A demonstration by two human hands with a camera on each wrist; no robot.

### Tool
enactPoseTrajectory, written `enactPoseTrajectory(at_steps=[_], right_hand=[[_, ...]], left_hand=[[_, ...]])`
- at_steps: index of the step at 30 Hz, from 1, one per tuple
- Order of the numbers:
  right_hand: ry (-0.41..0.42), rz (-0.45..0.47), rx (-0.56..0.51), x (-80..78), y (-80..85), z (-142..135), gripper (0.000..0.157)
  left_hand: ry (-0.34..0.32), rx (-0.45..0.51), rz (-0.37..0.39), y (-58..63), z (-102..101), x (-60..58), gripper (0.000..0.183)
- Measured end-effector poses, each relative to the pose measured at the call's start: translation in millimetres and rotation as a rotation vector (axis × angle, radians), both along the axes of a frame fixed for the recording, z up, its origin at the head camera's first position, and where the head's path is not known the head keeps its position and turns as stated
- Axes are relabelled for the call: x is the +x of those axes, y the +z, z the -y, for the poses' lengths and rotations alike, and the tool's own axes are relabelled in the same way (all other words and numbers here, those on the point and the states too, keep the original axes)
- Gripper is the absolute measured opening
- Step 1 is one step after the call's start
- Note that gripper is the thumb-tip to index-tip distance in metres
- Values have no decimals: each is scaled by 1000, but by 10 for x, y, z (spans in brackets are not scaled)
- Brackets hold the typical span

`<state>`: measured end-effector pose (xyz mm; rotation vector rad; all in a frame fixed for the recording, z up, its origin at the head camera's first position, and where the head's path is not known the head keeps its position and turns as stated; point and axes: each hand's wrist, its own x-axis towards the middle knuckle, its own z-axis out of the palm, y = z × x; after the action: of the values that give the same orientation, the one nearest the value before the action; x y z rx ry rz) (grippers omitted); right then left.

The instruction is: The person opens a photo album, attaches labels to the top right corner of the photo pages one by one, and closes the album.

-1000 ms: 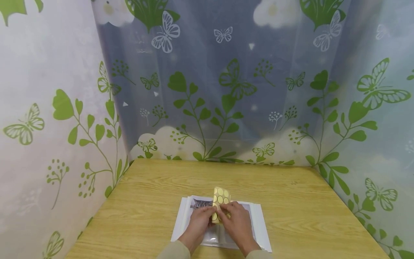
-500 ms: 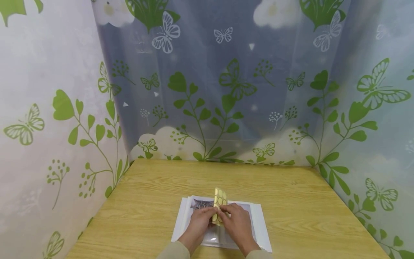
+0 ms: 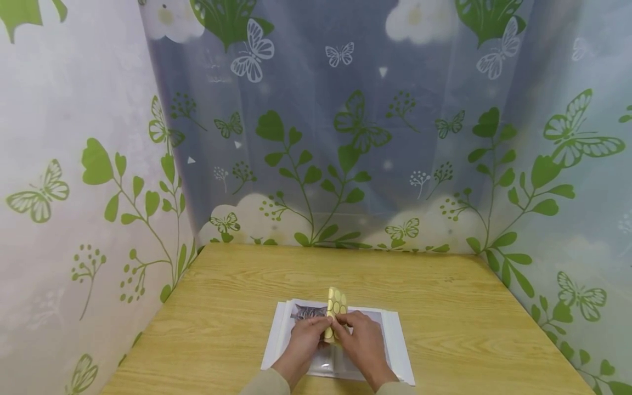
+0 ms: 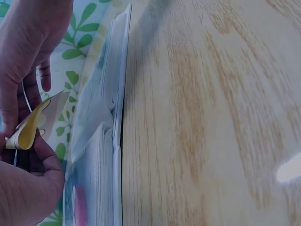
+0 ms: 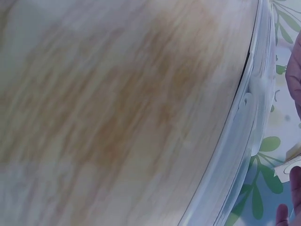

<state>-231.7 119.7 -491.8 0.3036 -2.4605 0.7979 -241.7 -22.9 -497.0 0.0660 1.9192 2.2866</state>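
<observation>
A sheet of round yellow stickers (image 3: 337, 303) stands up between my hands, above an open album (image 3: 402, 343) with clear-sleeved pages. My left hand (image 3: 302, 340) pinches its near left side between thumb and fingers. Close beside, my right hand (image 3: 364, 340) pinches the same sheet with thumb and forefinger. In the left wrist view the sticker sheet (image 4: 29, 129) is bent into a curl at the fingertips, apart from the album (image 4: 107, 136) below. Only a corner of the sheet (image 5: 287, 170) and parts of the fingers show at the right wrist view's edge.
The album lies on a wood-grain table (image 3: 237, 296), near its front. A cat picture (image 3: 307, 312) shows on its left page, partly covered by my left hand. Curtains (image 3: 316, 164) printed with leaves and butterflies enclose the table at the back and both sides.
The sticker sheet has turned slightly and looks narrower than a second ago, its right edge drawn in. Both hands stay almost in place, still pinching it.
</observation>
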Motion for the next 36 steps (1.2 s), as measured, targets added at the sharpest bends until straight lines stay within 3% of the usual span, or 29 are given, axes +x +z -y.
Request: enactPoseTrajectory(at_steps=[10,20,30,36], right_hand=[[8,22,-47,4,-1,10,14],[18,-51,-68,7,16,-1,7],[17,63,-66,-1,-15,-12,15],[3,83,-87,1,-10,0,13]], left_hand=[[-19,18,-5,9,13,11,30],[-36,8,-9,-4,20,8,31],[-10,-60,-19,-29,33,-27,34],[-6,-44,-20,-7,28,-9,33]])
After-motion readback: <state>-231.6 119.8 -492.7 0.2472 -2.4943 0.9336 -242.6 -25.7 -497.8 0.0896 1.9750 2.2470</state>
